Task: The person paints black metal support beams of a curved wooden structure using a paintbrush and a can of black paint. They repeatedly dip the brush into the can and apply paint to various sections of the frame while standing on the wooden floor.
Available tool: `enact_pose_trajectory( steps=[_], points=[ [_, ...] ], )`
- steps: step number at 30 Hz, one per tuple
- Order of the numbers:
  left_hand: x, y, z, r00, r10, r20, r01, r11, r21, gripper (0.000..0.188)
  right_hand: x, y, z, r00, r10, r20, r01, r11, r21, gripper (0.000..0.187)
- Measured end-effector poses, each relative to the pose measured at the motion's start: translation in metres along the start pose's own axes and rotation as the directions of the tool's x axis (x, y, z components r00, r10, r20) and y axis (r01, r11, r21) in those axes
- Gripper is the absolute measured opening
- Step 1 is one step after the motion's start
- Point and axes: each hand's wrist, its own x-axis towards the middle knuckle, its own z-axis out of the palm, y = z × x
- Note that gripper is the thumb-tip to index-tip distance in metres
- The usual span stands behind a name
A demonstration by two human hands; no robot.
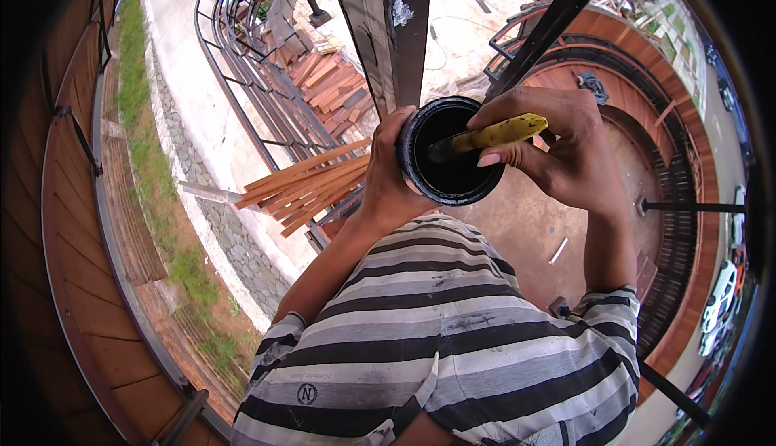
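Observation:
My left hand (386, 167) is wrapped round the left side of a black paint can (411, 179), held up in front of my striped shirt. Dark paint coats the inside of the can. Between the thumb and fingers of my right hand (558, 139) is a paintbrush (508, 132) with a yellow, paint-stained handle. The brush slants down to the left, its dark bristle end inside the can. How deep the bristle tips reach into the paint, I cannot tell.
A dark metal post (408, 33) rises just beyond the can, and a slanting black bar (554, 21) stands to its right. Reddish wooden planks (311, 187) lie at the left. A curved wooden bench (630, 94) rings the right side. A curved metal railing (234, 66) is far left.

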Motion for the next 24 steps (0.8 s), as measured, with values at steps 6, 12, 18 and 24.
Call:
enact_pose_trajectory(
  steps=[6,12,18,24],
  points=[
    [0.007,0.001,-0.005,0.998,-0.055,0.032,0.056,0.998,-0.035,0.126,0.0,-0.004,0.009,0.998,-0.063,0.021,0.064,0.994,-0.092,0.026],
    [0.004,-0.004,-0.002,0.998,-0.064,0.023,0.066,0.996,-0.065,0.124,-0.005,-0.004,0.015,0.998,-0.06,-0.012,0.059,0.996,-0.065,0.027],
    [0.003,0.002,-0.007,0.993,-0.073,0.091,0.074,0.997,-0.004,0.123,-0.015,-0.004,0.016,0.997,-0.059,-0.042,0.052,0.985,-0.166,0.029],
    [0.016,-0.009,-0.003,0.997,0.037,0.071,-0.031,0.996,-0.085,0.124,-0.014,-0.005,0.014,0.975,-0.143,-0.168,0.124,0.985,-0.119,0.027]
  ],
)
